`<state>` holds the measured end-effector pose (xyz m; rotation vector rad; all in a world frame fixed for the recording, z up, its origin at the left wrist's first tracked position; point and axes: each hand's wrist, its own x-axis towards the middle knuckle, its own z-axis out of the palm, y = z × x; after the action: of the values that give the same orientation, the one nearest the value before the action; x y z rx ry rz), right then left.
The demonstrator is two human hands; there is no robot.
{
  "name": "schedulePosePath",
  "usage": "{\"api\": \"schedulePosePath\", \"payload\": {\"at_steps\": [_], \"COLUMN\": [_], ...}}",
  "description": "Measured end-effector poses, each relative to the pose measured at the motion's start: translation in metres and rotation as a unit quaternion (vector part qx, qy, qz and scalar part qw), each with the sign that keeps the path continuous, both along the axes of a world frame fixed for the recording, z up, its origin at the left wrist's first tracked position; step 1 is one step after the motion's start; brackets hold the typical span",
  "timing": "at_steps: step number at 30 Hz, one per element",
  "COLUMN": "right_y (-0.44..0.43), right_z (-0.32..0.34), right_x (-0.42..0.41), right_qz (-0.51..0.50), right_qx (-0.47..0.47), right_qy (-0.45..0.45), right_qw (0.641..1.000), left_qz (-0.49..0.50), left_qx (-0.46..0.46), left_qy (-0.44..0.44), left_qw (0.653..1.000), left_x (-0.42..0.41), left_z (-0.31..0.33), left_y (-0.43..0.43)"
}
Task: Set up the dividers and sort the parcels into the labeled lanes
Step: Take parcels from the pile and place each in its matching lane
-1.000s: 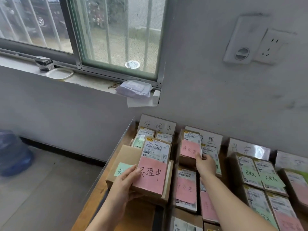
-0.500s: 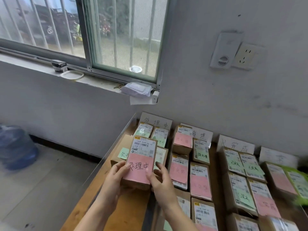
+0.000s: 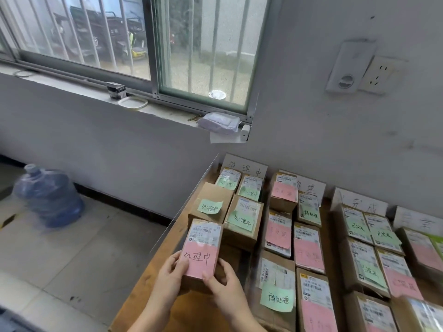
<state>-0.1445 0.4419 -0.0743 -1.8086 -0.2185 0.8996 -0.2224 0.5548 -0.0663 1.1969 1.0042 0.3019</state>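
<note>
head view, both hands grip pink-noted parcel (image 3: 202,250); long axis toward wall

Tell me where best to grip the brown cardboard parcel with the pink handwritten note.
Probably by its two long side edges near the near end, as the left hand and right hand do on the brown cardboard parcel with the pink note: narrow, and boxes crowd its far end.

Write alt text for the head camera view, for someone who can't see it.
Two hands, left hand and right hand, hold a pink-noted parcel at the near end of the leftmost lane of a wooden table, beside rows of labeled parcels under a barred window.
</note>
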Motion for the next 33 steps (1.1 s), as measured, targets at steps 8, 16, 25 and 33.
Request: {"api": "schedulePosePath", "payload": {"at_steps": [8, 16, 25, 33], "right_y": [0.022, 0.039, 0.045, 0.007], "right_z": [-0.022, -0.025, -0.025, 0.020], "right_x": [-0.018, -0.015, -0.013, 0.017], "right_qz": [-0.014, -0.001, 0.054, 0.141], "right_qx": [-0.065, -0.098, -0.171, -0.281], "right_qy": [0.001, -0.056, -0.131, -0.326], "right_qw": [0.998, 0.994, 0.975, 0.892], "left_qz": [-0.097, -0.185, -0.248, -0.331], "left_qx": [0.197, 0.321, 0.406, 0.586], "left_qy": [0.169, 0.241, 0.275, 0.243], "left_qw": [0.961, 0.897, 0.835, 0.698], "left_x": [-0.008, -0.002, 0.002, 0.017], "left_z": [-0.034, -0.037, -0.033, 0.007], "left_y": [0.016, 0.020, 0.026, 0.021]}}
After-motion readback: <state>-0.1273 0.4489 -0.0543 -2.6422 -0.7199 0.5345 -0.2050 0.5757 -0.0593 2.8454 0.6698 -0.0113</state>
